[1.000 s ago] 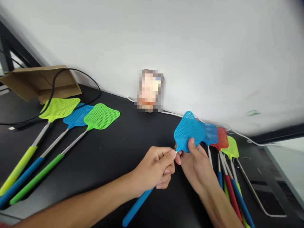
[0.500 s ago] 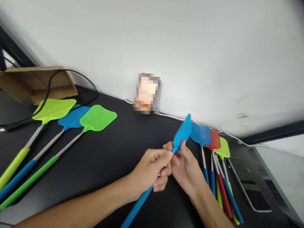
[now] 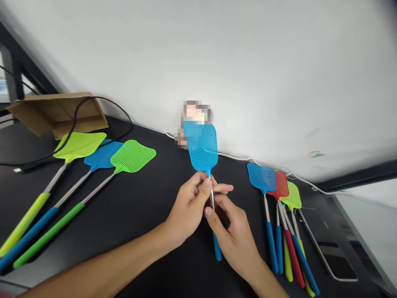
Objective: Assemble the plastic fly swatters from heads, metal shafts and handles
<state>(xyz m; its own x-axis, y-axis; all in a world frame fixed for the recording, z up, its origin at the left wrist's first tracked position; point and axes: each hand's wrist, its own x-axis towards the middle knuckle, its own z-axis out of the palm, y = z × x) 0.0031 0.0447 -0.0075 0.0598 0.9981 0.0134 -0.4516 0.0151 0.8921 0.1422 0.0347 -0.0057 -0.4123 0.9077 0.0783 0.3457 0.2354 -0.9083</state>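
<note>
A blue fly swatter [image 3: 206, 157] stands nearly upright before me, its mesh face turned toward me. My left hand [image 3: 187, 207] pinches the metal shaft just under the head, with one or two fingers sticking out behind it. Lower on the same shaft, my right hand [image 3: 234, 229] closes thumb and fingers around it. The blue handle grip [image 3: 216, 248] shows below, partly behind the right hand. To the left lie a yellow-green swatter [image 3: 79, 145], a blue one [image 3: 104, 155] and a green one [image 3: 133, 156]. On the right, several overlap, including blue [image 3: 262, 178], red [image 3: 281, 185] and yellow-green [image 3: 293, 196] heads.
An open cardboard box [image 3: 62, 111] sits at the back left, a black cable [image 3: 129, 118] looping past it. A pixelated object [image 3: 196, 109] leans at the white wall [image 3: 248, 74]. A white cable [image 3: 235, 157] runs along its base. A dark flat panel [image 3: 331, 252] lies right.
The swatter has turned from edge-on to face me, and its head has moved left. My right hand has come off the head down to the shaft.
</note>
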